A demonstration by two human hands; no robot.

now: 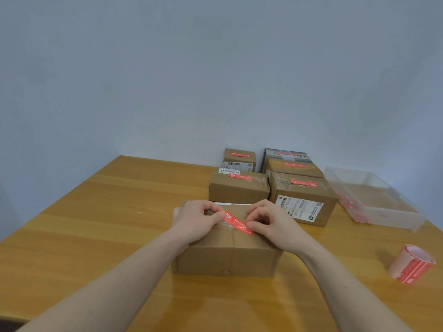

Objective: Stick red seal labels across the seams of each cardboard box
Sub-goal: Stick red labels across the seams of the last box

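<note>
A long red rectangular seal label (237,222) is held over the top of the nearest brown cardboard box (227,250), which sits on the orange-brown wooden tabletop (96,224) directly in front of the person. The label's long axis runs from upper left to lower right, slanted across the box's taped centre seam (233,238), which runs away from the viewer. The left hand (195,220) pinches the label's left end between thumb and fingertips; the right hand (268,224) pinches the right end, so the strip is spanned between the two hands, each equally near its own end. Whether the strip is already touching the cardboard cannot be told for certain from this angle; it appears to lie very close to the surface.

The coming move is judged to be a pressing down along the label, for which the seam should stay under the strip's middle. The box top offers spare surface toward the near edge. Behind, four sealed brown cardboard boxes (238,189) stand close by, so room is tighter there. Well apart to the right lie a clear plastic tray (395,212) and a roll of red labels (411,264).
</note>
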